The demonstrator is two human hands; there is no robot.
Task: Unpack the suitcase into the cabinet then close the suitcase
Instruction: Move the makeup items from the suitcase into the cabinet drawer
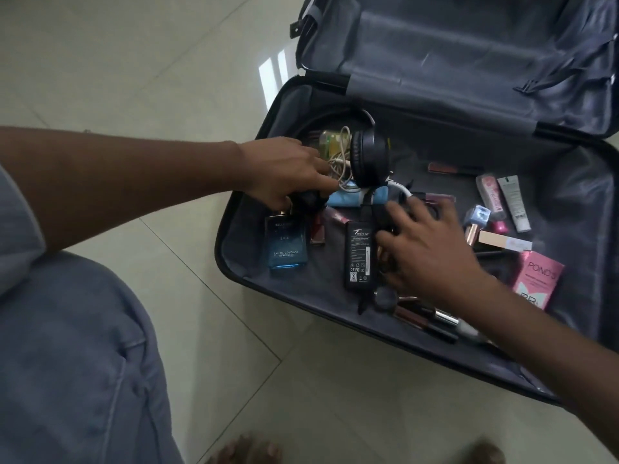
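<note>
Looking down from the head cam, the suitcase lay wide open on the tiled floor, lid flopped back, so everything in the lower half was easy to reach. The cabinet wasn't in shot at all. Left hand was down at the near-left corner, fingers curled onto something dark right beside the headphones and the tangled white cable; I'd guess it was gathering the electronics first since they were all clumped there. Right hand sat spread over the black cord next to the power adapter, fingers bent, but I couldn't tell if it actually gripped anything. The blue cologne bottle and pink Pond's box lay loose and untouched, so unpacking looked barely started.
</note>
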